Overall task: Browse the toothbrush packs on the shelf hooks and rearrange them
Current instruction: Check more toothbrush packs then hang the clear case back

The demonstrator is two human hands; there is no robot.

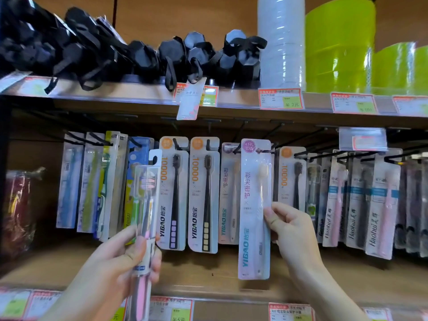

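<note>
Toothbrush packs hang in a row on black shelf hooks (273, 135). My left hand (125, 256) grips a clear multi-brush pack (144, 218) with pink and dark handles, held upright and off the hooks. My right hand (289, 225) pinches the right edge of a pale pink YIBAO pack (253, 209), whose top hole sits at a hook. Two white YIBAO packs with black brushes (172, 193) (203, 193) hang between my hands. Another pink pack (229, 193) hangs behind the one I hold.
Haohui packs (379, 205) hang at the right, green and blue packs (92, 181) at the left. Above, the shelf holds black folded umbrellas (143, 54), a stack of clear cups (281, 40) and green plastic containers (340, 45). Price labels (280, 98) line the shelf edges.
</note>
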